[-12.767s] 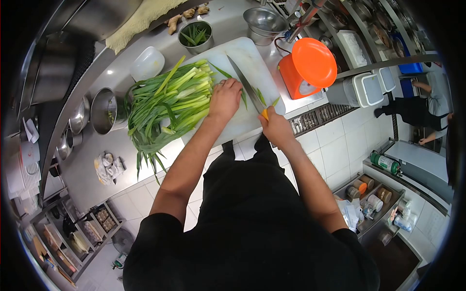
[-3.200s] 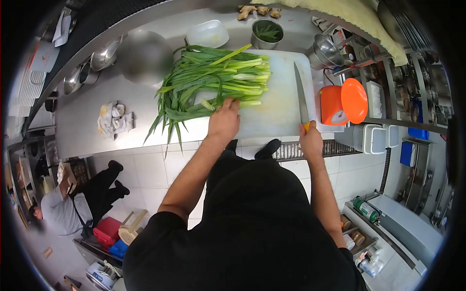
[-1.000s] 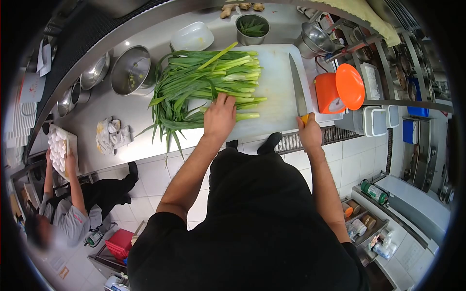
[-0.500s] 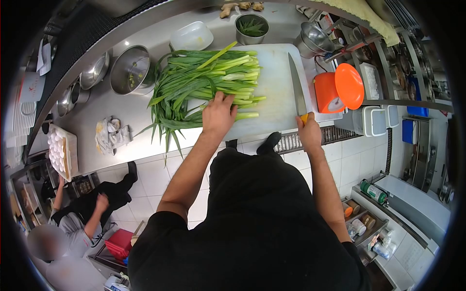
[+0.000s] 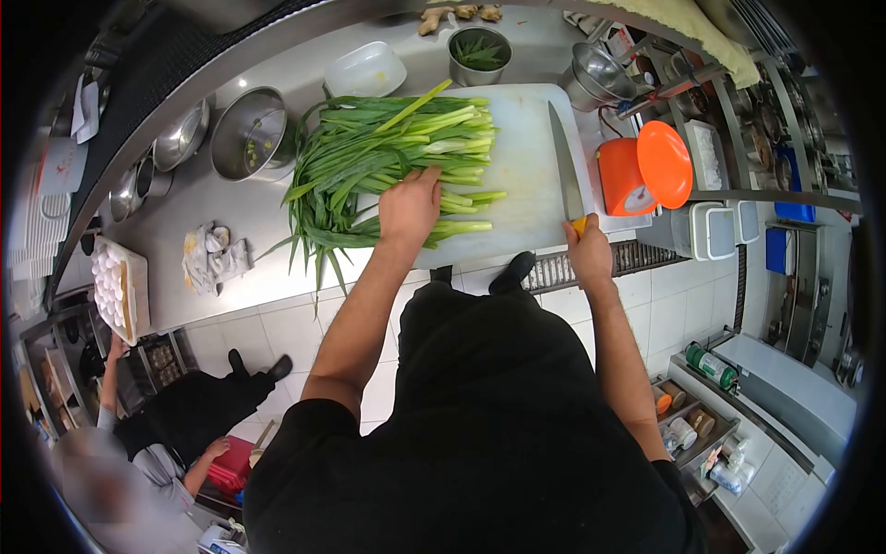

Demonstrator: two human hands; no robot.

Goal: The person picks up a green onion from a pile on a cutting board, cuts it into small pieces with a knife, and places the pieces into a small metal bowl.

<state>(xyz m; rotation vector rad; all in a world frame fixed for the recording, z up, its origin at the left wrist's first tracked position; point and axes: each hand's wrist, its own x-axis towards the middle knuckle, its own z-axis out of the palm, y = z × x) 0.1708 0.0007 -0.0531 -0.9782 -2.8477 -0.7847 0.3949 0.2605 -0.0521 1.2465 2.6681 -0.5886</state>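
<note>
A large heap of scallions (image 5: 369,157) covers the left half of the white cutting board (image 5: 521,175), cut ends to the right and green tops spilling off on the left. My left hand (image 5: 411,205) rests on the near stalks, fingers curled together over them; its fingertips are partly hidden. My right hand (image 5: 588,251) is closed around the yellow handle of a large kitchen knife (image 5: 565,157). Its long blade lies along the right side of the board, pointing away from me, apart from the scallions.
Behind the board stand a white dish (image 5: 365,69) and a metal pot of cut greens (image 5: 479,54). An orange scale (image 5: 628,175) is at the right. To the left are a steel pot (image 5: 249,138), a crumpled cloth (image 5: 214,258) and eggs (image 5: 109,286). A co-worker (image 5: 175,425) stands lower left.
My left hand has shifted slightly left over the near scallions, and some stalks by it have moved. My right hand and the knife are still. The co-worker's legs and arm have moved.
</note>
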